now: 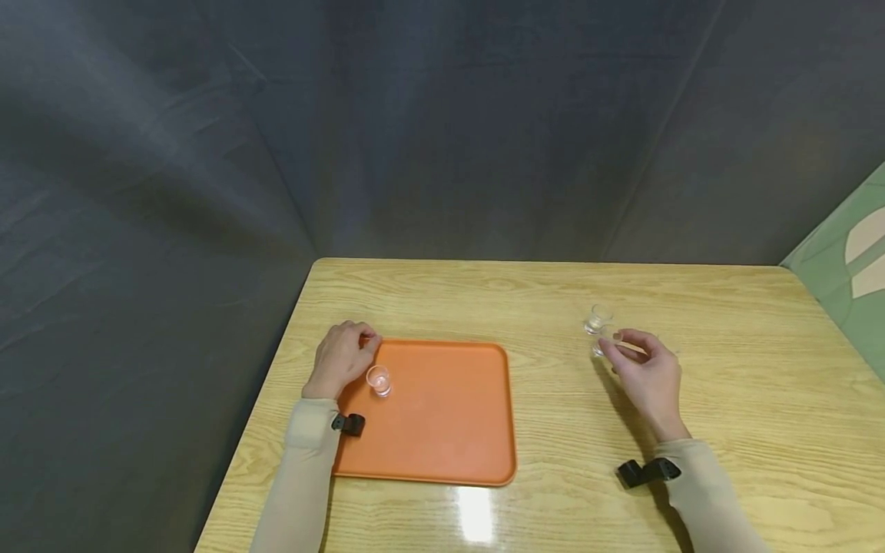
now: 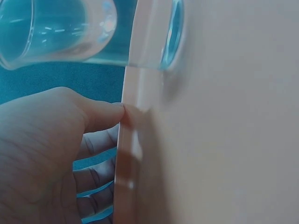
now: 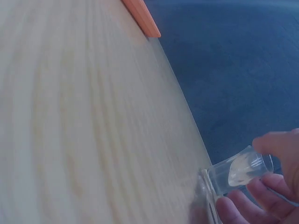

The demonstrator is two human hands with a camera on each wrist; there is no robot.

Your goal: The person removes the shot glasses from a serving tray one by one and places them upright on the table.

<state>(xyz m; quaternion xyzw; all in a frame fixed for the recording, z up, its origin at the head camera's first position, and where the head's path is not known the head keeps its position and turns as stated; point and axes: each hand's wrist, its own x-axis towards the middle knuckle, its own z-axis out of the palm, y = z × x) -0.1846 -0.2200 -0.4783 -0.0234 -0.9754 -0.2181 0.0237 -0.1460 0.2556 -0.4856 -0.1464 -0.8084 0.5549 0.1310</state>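
Observation:
My left hand grips the far left corner of an orange tray. In the left wrist view the thumb presses on the rim, and the other fingers lie along its outer side. A small clear glass stands upright on the tray beside this hand. Over at the right, my right hand pinches a second small clear glass near its rim, thumb on one side and fingers on the other. Just beyond it stands another clear glass on the table.
The light wood table has its far edge against a dark grey cloth. More dark cloth hangs along the left side. A green patterned surface shows past the table's right edge. Bare table separates the tray from the glasses at right.

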